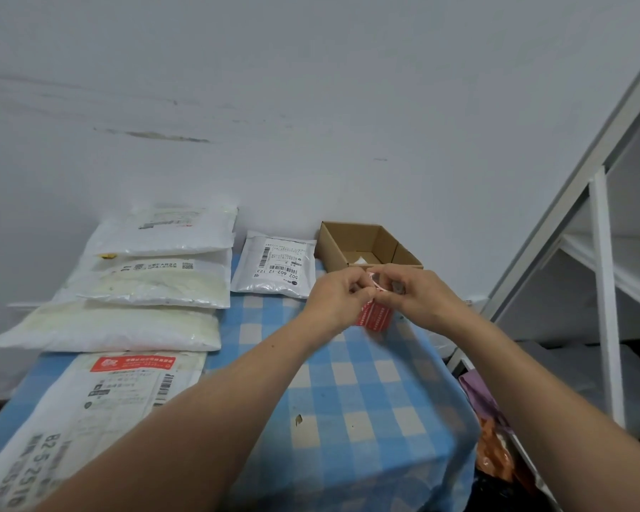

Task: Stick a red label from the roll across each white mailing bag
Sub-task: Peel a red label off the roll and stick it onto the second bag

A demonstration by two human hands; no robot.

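Observation:
Both my hands meet above the blue checked table, over the red label roll [375,317], whose strip hangs down between them. My left hand [339,293] pinches the top of the strip from the left, and my right hand [412,291] pinches it from the right. Several white mailing bags lie along the left side; the nearest bag [89,408] carries a red label [132,363] across its top. A small white bag [274,269] with a barcode lies at the back, just left of my hands.
An open cardboard box [366,247] stands at the back right of the table, right behind my hands. White shelving [603,275] rises on the right, with purple and orange bags [492,434] on the floor beside the table edge. A white wall closes the back.

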